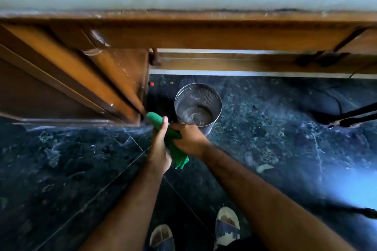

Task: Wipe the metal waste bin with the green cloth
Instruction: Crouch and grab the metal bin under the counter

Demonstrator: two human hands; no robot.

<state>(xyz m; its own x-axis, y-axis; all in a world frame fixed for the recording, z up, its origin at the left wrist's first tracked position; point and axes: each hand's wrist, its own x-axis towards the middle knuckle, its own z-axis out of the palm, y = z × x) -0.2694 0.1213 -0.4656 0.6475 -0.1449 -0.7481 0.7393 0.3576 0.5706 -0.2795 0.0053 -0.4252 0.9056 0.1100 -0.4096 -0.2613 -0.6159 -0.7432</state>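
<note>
A perforated metal waste bin (199,100) stands upright on the dark marble floor, under the edge of a wooden desk. It looks empty inside. A green cloth (175,149) is stretched between both my hands just in front and left of the bin. My left hand (160,149) grips the cloth's upper part, with one end sticking out above the fingers. My right hand (188,138) holds the cloth's middle, right at the bin's near rim; whether it touches the bin I cannot tell. The cloth's loose end hangs down below my hands.
The wooden desk (183,36) spans the top, its drawer pedestal (91,87) left of the bin. Black chair legs (346,118) and a cable lie at right. A small red bit (151,83) sits behind the bin. My sandalled feet (227,224) stand at the bottom.
</note>
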